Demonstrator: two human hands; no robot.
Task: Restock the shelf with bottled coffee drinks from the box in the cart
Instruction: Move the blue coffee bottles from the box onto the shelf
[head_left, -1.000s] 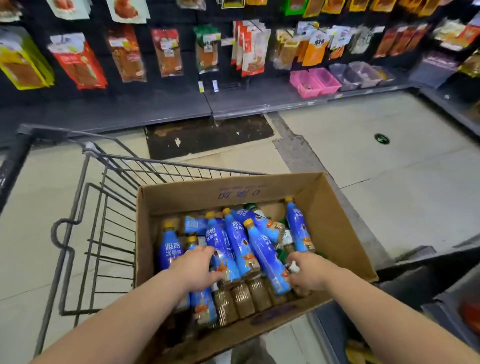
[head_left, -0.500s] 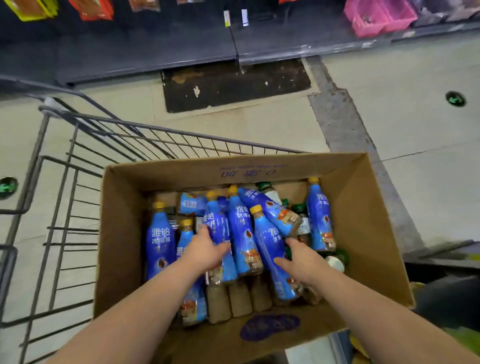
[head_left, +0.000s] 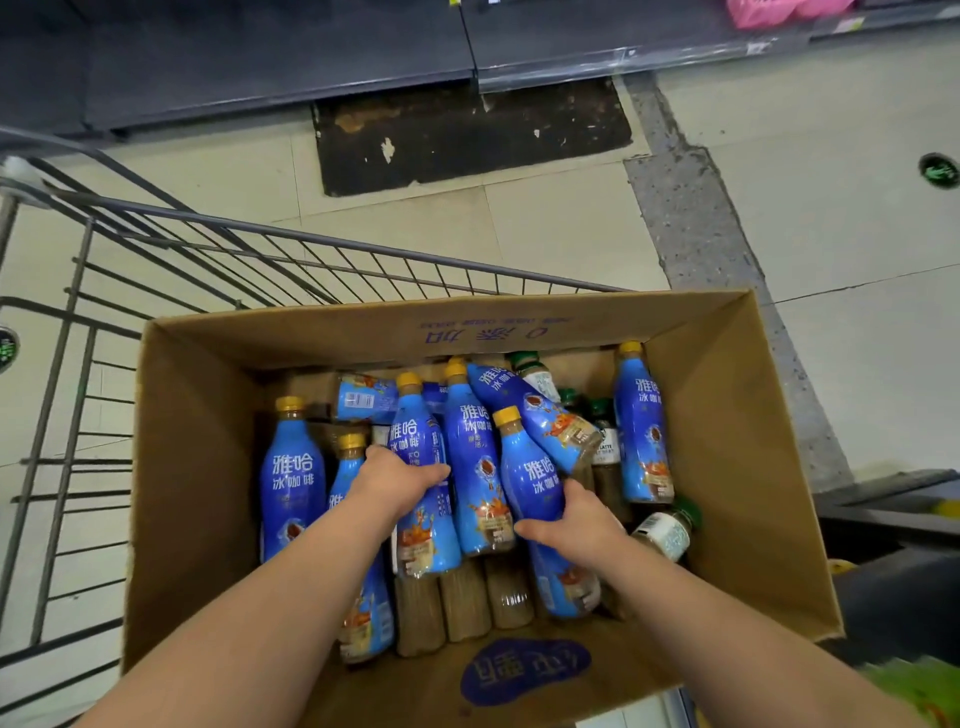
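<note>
Two bottles lie in the box, left hand gripping one, right hand the other.

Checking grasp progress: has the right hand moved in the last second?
Yes: judged against the box, the right hand has shifted left, from beside the base of the bottle onto its body, gripping it.

Bright, diffuse light; soft shadow inside the brown cardboard box. Wide-angle curvature bends the frame edges. Lower right corner is blurred.

bottles: blue, yellow caps | box: brown | cart: grey wire
</note>
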